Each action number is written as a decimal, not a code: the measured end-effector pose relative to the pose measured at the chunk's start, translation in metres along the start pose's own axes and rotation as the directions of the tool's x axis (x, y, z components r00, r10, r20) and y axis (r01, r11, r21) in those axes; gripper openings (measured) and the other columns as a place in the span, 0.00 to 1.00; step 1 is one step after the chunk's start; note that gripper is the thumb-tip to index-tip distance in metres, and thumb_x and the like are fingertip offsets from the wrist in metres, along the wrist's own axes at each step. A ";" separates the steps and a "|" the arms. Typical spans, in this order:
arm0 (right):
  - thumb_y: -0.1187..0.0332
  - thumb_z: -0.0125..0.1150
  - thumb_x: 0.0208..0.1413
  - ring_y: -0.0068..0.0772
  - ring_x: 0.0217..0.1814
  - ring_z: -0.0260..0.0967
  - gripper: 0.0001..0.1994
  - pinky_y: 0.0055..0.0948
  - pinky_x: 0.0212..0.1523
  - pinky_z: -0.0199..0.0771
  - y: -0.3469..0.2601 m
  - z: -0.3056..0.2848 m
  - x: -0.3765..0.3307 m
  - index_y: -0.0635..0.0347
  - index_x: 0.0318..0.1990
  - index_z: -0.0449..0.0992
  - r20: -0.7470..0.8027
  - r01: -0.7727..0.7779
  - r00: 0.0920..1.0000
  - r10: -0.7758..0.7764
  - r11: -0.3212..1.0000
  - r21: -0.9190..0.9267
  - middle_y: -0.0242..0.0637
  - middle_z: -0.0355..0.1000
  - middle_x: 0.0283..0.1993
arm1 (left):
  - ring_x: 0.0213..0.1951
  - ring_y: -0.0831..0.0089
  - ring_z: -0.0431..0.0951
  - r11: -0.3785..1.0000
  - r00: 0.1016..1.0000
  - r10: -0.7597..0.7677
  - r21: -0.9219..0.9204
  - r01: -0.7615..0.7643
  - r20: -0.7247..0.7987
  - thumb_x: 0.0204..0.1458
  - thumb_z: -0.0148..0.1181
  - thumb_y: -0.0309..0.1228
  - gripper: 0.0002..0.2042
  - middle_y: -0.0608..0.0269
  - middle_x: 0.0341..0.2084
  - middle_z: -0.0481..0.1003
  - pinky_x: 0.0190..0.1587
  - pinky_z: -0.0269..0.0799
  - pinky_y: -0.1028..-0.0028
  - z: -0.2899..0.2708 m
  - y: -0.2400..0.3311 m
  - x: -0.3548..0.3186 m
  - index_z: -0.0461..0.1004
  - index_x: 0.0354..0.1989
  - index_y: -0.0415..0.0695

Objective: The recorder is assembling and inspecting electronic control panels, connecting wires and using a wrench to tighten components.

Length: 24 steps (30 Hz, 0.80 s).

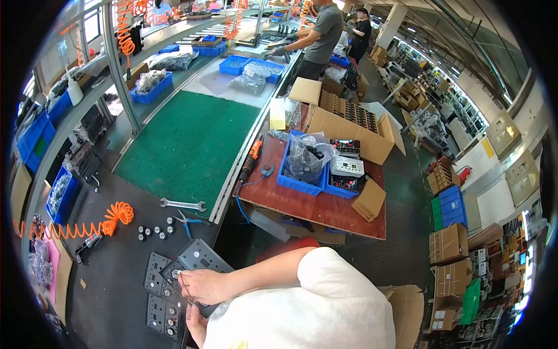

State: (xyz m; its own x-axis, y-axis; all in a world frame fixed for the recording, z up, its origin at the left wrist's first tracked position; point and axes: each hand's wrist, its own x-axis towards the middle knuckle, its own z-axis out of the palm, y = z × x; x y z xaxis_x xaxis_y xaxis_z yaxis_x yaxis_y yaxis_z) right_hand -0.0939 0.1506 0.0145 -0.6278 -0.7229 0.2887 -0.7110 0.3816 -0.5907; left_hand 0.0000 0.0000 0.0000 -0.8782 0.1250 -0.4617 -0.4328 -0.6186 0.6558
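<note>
At the front of the dark bench, my right hand is closed, its fingertips pinching a silver nut on a dark panel with holes. Just below it, my left hand has its fingers bent up near the panel's lower edge; what they grip is hidden. Two more dark panels lie beside this one, one to the left and one nearer me with round silver nuts on it. Several loose nuts stand farther off, beside blue-handled pliers and an open-ended wrench.
An orange coiled hose leads to an air tool at left. Beyond lies a green mat. On the right, a red-brown table bears blue bins, a cardboard box and an orange-black power tool. A co-worker stands farther back.
</note>
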 end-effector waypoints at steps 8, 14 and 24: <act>0.66 0.62 0.44 0.46 0.53 0.62 0.10 0.38 0.52 0.66 -0.004 0.002 0.002 0.65 0.27 0.73 -0.002 0.097 0.995 -0.097 0.994 -0.054 0.48 0.68 0.42 | 0.49 0.72 0.67 0.988 0.998 -0.040 -0.153 0.033 -0.044 0.56 0.53 0.33 0.14 0.63 0.46 0.70 0.54 0.61 0.70 -0.002 -0.004 -0.007 0.70 0.50 0.44; 0.66 0.65 0.38 0.40 0.46 0.63 0.09 0.35 0.42 0.68 0.001 0.007 -0.001 0.61 0.24 0.74 -0.089 0.163 0.981 -0.173 0.980 -0.117 0.40 0.68 0.34 | 0.50 0.74 0.67 0.981 0.991 -0.130 -0.152 0.124 -0.035 0.58 0.51 0.32 0.13 0.64 0.47 0.69 0.53 0.62 0.71 0.005 -0.003 -0.010 0.69 0.50 0.44; 0.65 0.65 0.39 0.41 0.48 0.62 0.12 0.34 0.44 0.68 -0.014 0.003 -0.005 0.66 0.26 0.73 -0.205 0.208 0.949 -0.239 0.965 -0.161 0.43 0.67 0.36 | 0.52 0.77 0.63 0.762 0.694 0.303 -0.604 0.236 0.653 0.59 0.47 0.29 0.16 0.66 0.50 0.65 0.54 0.61 0.73 0.005 -0.010 -0.007 0.62 0.56 0.43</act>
State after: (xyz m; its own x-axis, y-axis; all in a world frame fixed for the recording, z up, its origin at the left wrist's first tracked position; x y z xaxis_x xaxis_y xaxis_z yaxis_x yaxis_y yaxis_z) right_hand -0.0793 0.1471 0.0191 -0.4908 -0.6593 0.5696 -0.8676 0.3100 -0.3887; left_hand 0.0093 0.0095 0.0000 -0.8734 0.4059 0.2690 -0.4137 -0.9099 0.0299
